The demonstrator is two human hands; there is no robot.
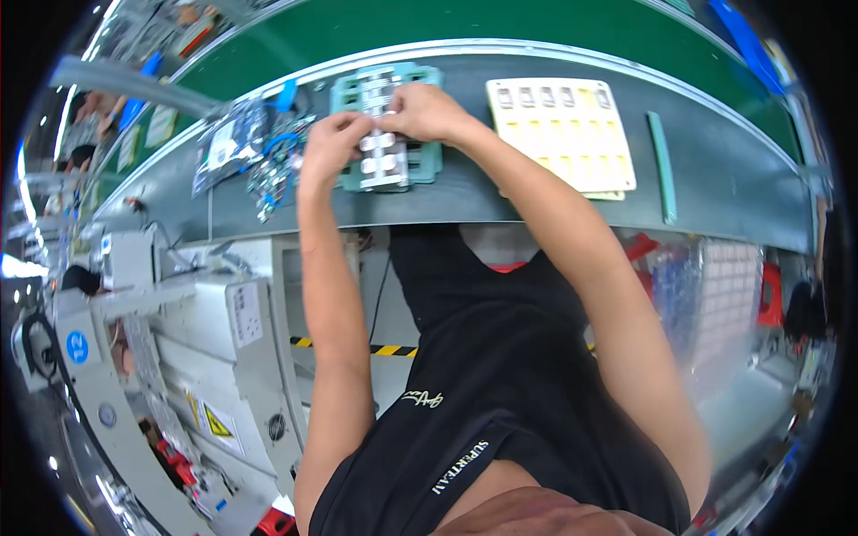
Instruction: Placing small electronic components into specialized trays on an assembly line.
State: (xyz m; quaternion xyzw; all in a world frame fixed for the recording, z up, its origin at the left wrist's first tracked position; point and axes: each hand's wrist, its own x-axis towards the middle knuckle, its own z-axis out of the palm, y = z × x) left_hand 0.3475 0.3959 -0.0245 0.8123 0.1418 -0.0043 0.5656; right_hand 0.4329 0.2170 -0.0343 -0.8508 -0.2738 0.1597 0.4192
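A teal plastic fixture plate point(427, 161) lies on the dark bench, with a narrow silvery strip point(386, 171) of pale rounded parts along its middle. Over the strip's left edge, my left hand point(332, 147) has thumb and fingertips pinched together. From the right, my right hand point(424, 113) reaches across the strip, its fingers bent and pressed close to the surface. Both sets of fingertips almost meet there. Whatever sits between them is too small to make out.
To the left lie a clear plastic bag point(231, 143) and a heap of small metal parts point(273, 174). A cream tray point(559, 134) with pockets, several filled along its far row, rests at the right. Beyond it lies a teal bar point(662, 168). A green conveyor belt point(572, 25) runs behind the bench.
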